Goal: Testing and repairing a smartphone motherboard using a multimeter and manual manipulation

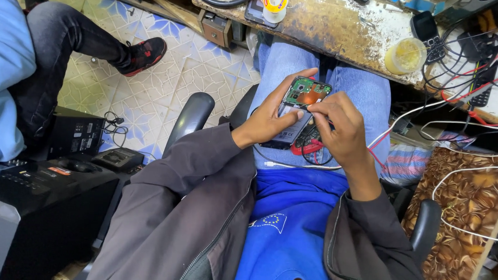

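Grip: left hand (269,121) cradles an opened smartphone (298,111) from below, fingers closed round its edge, held over the lap just in front of the worktop (343,26). Right hand (339,127) pinches at the copper-coloured part (311,96) near the phone's top; fingertips closed, can't tell if a tool is between them. To do this well: keep the phone steady, work small and light on the board. Red and black leads (307,145) lie under the right hand, mostly hidden. Phone's lower end is blocked by fingers.
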